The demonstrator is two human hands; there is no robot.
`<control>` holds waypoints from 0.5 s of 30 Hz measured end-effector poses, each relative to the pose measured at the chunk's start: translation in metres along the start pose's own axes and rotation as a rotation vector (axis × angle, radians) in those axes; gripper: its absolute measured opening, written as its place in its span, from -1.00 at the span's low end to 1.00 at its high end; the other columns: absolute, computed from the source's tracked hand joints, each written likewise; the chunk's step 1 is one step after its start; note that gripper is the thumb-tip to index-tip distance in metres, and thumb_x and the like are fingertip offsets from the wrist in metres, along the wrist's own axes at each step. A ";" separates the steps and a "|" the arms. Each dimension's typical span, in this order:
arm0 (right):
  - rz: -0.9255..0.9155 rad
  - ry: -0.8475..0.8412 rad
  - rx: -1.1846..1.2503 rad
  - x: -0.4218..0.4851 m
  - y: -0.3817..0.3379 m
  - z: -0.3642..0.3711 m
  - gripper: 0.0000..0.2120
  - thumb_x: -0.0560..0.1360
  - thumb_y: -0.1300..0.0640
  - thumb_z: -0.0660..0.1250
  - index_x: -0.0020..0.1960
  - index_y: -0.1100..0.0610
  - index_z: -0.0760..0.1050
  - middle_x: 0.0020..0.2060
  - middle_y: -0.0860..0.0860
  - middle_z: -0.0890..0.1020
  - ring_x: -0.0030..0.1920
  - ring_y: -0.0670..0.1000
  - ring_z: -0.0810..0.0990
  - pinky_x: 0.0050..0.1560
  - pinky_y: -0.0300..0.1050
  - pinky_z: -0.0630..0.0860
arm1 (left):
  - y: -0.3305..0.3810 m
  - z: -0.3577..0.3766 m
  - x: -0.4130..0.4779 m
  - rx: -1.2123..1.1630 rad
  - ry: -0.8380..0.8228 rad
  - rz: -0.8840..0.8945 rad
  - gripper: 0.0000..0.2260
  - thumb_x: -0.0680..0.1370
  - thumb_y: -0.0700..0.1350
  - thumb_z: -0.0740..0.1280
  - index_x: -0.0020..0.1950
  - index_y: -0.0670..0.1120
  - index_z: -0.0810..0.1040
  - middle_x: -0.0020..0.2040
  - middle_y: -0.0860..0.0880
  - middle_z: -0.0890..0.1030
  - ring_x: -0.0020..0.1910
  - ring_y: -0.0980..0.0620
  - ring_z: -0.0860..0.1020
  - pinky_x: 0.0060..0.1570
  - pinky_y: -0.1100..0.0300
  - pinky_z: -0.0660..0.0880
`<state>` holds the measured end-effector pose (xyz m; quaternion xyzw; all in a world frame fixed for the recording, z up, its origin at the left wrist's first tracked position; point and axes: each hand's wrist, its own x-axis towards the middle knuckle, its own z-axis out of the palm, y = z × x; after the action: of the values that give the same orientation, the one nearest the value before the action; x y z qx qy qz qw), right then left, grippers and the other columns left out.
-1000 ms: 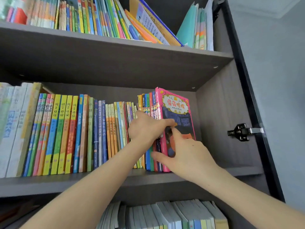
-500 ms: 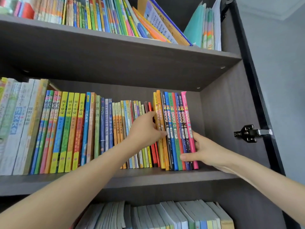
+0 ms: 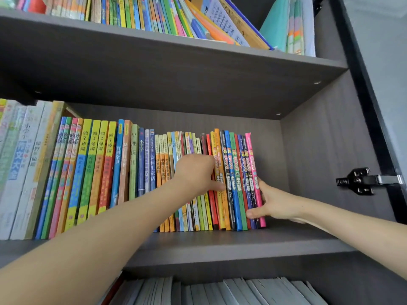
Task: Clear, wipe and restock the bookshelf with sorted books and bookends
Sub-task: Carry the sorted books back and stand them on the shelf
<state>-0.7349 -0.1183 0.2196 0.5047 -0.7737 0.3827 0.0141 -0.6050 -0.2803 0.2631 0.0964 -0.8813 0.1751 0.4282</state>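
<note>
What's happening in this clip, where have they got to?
A person is working at the right end of the row of books on the middle shelf. The right hand grips the pink book at the end, thumb across the lower spines, fingers behind its cover. The left hand reaches into the row by the orange spines; its fingers are hidden. The books stand upright, with bare shelf between them and the side wall.

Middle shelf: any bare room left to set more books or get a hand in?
Free: bare middle shelf board between the pink book and the cabinet side wall, though the right hand sits there; also the strip before the spines. Crowded: left of the pink book the book row is packed tight.
</note>
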 end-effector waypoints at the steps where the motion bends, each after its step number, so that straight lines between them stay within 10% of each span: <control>1: 0.002 -0.012 0.001 0.003 0.002 -0.002 -0.12 0.43 0.24 0.46 0.46 -0.19 -0.05 0.34 -0.15 0.40 0.29 -0.14 0.46 0.30 -0.13 0.44 | 0.000 0.001 0.002 0.054 -0.014 0.001 -0.54 0.40 0.31 0.35 -0.05 -0.09 0.49 -0.21 0.02 0.54 -0.24 0.04 0.52 -0.25 0.20 0.47; 11: 0.071 -0.003 0.090 -0.005 -0.006 -0.001 -0.19 0.40 0.03 0.45 0.43 -0.22 -0.01 0.23 -0.19 0.43 0.31 -0.05 0.40 0.42 0.17 0.27 | 0.009 0.002 0.000 0.164 0.072 -0.003 -0.39 0.41 0.33 0.33 0.25 -0.09 0.38 0.07 -0.06 0.47 0.10 -0.03 0.46 0.06 0.11 0.44; 15: 0.031 0.030 0.085 -0.002 -0.011 0.001 -0.16 0.33 -0.12 0.46 0.46 -0.18 0.05 0.35 -0.10 0.37 0.35 -0.04 0.37 0.43 0.13 0.26 | 0.007 0.002 -0.007 0.131 0.189 0.252 -0.04 0.39 0.47 0.14 0.57 -0.08 -0.06 0.58 -0.11 -0.02 0.55 -0.09 -0.09 0.49 0.04 -0.12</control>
<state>-0.7250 -0.1196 0.2242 0.4873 -0.7642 0.4226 -0.0017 -0.6044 -0.2740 0.2553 -0.0042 -0.8288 0.2930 0.4767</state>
